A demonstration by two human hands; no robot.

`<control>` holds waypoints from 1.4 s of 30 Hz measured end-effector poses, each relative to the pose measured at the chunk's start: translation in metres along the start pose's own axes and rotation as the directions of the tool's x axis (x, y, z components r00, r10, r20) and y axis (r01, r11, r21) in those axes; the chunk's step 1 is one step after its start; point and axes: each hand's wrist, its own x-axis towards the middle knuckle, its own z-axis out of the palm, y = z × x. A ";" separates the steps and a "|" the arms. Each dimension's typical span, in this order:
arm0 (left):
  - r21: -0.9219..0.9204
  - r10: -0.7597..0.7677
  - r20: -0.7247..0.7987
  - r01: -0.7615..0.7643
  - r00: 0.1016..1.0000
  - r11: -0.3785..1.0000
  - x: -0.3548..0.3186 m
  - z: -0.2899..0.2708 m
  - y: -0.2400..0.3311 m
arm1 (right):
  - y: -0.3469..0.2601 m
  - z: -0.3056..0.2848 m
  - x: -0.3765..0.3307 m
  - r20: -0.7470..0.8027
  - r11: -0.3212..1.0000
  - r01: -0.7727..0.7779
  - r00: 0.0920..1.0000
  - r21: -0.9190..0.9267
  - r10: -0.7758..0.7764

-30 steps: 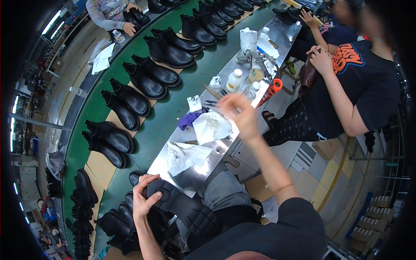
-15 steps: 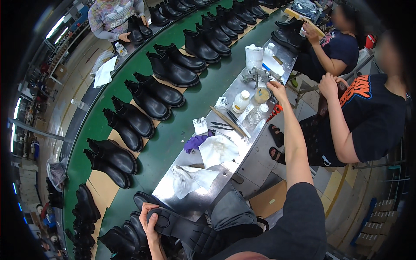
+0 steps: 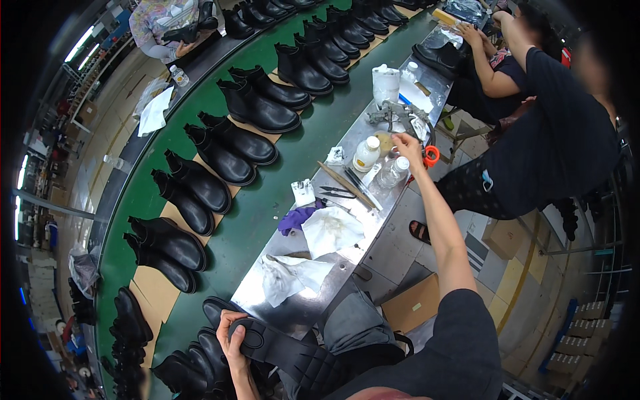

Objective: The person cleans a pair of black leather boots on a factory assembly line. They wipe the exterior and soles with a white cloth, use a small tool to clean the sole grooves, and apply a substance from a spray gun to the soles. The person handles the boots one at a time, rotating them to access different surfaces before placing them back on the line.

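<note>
My left hand [image 3: 233, 343] is closed around the heel of a black boot [image 3: 293, 363], whose patterned sole faces up near my lap. Beside it, the toe of another black boot [image 3: 217, 310] shows at the bench end. Across the metal bench, my right hand [image 3: 408, 152] has its fingers curled beside a cup of tan liquid [image 3: 384, 141]; what they hold, if anything, is hidden. Close to that hand are a grey spray gun [image 3: 395, 117], a white bottle [image 3: 367, 155], a clear bottle [image 3: 392, 172] and orange-handled scissors [image 3: 432, 156].
Pairs of black boots [image 3: 260, 110] line the green conveyor [image 3: 267, 180]. White cloths [image 3: 332, 230], a purple cloth [image 3: 293, 220], black snips [image 3: 337, 192] and a wooden stick [image 3: 343, 181] lie on the bench [image 3: 253, 293]. Co-workers [image 3: 533, 147] occupy the right side; another person [image 3: 167, 27] stands opposite.
My right hand has moved from beside the spray gun toward the cup, nearer me. The closest co-worker on the right now leans forward, arm stretched out. My left hand keeps its grip.
</note>
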 end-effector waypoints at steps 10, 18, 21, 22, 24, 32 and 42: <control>0.012 -0.002 0.005 0.002 1.000 1.000 -0.002 0.001 0.004 | -0.018 0.048 -0.033 0.167 0.814 -0.274 0.962 0.512 0.218; -0.007 0.000 -0.007 0.000 1.000 1.000 0.000 0.001 -0.002 | -0.013 0.047 -0.033 0.082 0.713 -0.326 0.932 0.621 0.354; -0.011 -0.003 0.010 0.003 1.000 1.000 0.003 0.002 -0.007 | -0.014 0.053 -0.035 0.164 0.723 -0.336 0.940 0.604 0.299; -0.015 0.002 0.022 -0.002 1.000 1.000 0.005 0.003 -0.008 | -0.010 0.053 -0.035 0.175 0.731 -0.329 0.944 0.598 0.281; -0.012 0.000 0.016 0.000 1.000 1.000 0.006 0.006 -0.006 | -0.007 0.054 -0.037 0.172 0.726 -0.325 0.945 0.606 0.280; -0.024 -0.021 -0.045 0.020 0.999 1.000 -0.003 -0.001 -0.005 | -0.014 0.001 0.024 -0.550 0.848 0.068 0.733 -0.525 -0.400; -0.094 -0.036 0.125 0.048 0.992 0.994 0.010 0.015 0.016 | 0.000 -0.003 0.038 0.190 0.994 -0.101 0.976 -0.050 0.108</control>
